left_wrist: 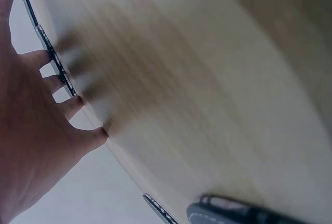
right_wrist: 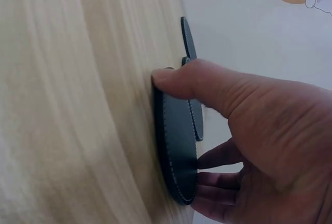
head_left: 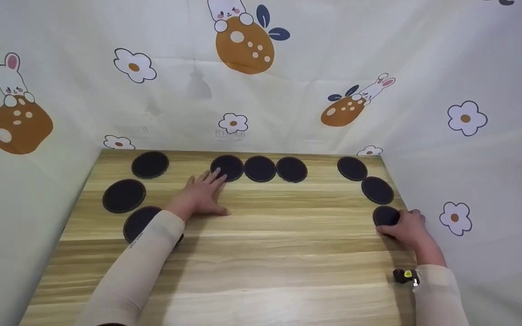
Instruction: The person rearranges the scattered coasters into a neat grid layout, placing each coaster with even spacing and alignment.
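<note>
Wooden table (head_left: 288, 271), nine black round coasters (head_left: 259, 168)

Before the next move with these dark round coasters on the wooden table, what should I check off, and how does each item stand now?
1. Right hand grips the nearest dark round stitched coaster of the right-hand row, thumb on top: ok.
2. Its fingers curl under that coaster's edge: ok.
3. Left hand lies flat, fingertips touching the leftmost coaster of the back trio: ok.
4. Left hand holds nothing: ok.
5. Near-left coaster fully in view: not ok, sleeve covers part.
6. Light wooden table edge clearance at right: cannot tell.
</note>
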Available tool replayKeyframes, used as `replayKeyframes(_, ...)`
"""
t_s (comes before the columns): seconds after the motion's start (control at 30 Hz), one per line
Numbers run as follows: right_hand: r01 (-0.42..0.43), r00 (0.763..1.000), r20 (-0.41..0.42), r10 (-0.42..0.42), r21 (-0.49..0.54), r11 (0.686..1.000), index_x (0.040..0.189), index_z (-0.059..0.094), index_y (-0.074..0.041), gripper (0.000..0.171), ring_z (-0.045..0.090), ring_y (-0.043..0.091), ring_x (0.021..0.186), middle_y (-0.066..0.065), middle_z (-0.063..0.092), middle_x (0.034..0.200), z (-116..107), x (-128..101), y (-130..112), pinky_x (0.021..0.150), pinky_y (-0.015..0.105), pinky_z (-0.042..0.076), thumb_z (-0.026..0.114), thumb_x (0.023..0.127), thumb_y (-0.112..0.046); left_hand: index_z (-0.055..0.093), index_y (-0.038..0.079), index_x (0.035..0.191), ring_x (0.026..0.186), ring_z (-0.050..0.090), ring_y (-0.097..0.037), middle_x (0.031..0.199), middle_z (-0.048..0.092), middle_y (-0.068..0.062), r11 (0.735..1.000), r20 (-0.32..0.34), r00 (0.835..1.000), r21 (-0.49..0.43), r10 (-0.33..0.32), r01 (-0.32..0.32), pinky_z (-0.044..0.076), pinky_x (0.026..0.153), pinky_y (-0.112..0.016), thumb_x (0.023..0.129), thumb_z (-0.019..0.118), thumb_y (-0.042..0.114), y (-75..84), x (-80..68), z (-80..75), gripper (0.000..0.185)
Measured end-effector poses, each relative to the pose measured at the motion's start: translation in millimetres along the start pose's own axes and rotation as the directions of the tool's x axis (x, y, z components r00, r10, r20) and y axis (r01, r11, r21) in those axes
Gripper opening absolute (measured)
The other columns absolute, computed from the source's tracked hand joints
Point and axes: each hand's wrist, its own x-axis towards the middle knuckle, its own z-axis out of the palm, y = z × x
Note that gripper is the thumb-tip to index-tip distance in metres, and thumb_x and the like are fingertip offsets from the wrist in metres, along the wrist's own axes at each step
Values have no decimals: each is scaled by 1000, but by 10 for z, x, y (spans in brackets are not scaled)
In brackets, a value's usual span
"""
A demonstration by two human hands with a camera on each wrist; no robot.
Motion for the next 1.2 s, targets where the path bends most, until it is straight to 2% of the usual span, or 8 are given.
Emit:
replayKeyframes(0.2,32,996,-84,-32,-7,999,130,53,29,98,43,60,114,47,45,122,122,26,19,99,70,45,91,84,-49,22,13,178,167,11,-49,185,9,-17,1000,4,1000,-19,-7,8,10,127,-80,87,80,74,15,-7,-26,124)
replayKeyframes(0.43,55,991,-127,-48,58,997,139,50,26,100,39,59,119,47,43,129,201,29,-57,101,71,42,91,85,-47,23,12,177,167,11,-50,184,9,-18,999,2,1000,-32,-8,8,10,127,-80,87,82,72,34,-12,-29,125)
replayKeyframes(0.6,75,988,-143,-64,76,994,149,48,22,105,41,57,122,45,41,134,231,61,-260,105,71,44,92,86,-50,22,11,178,167,10,-50,185,8,-18,999,4,1000,-38,-5,6,9,127,-80,87,83,70,27,-21,-41,124)
replayKeyframes(0.83,145,974,-194,-113,160,976,156,41,21,108,31,58,139,45,36,147,383,186,-585,120,69,34,94,84,-39,21,12,178,167,8,-50,185,6,-18,999,16,1000,-35,-10,10,7,128,-79,87,82,72,1,-18,-30,124)
replayKeyframes(1.03,227,955,-229,-188,158,961,153,48,19,102,35,52,134,37,40,143,534,295,-863,115,65,38,95,80,-36,23,13,178,167,10,-49,185,9,-17,999,-6,1000,-38,-4,4,9,128,-79,87,83,72,1,-17,-22,124)
replayKeyframes(1.2,268,947,-222,-232,151,951,152,51,16,101,36,49,131,34,43,141,612,347,-1086,112,62,40,94,78,-37,23,13,178,168,10,-49,185,8,-17,999,-8,1000,-43,-4,4,8,128,-79,87,83,71,11,-28,-22,123)
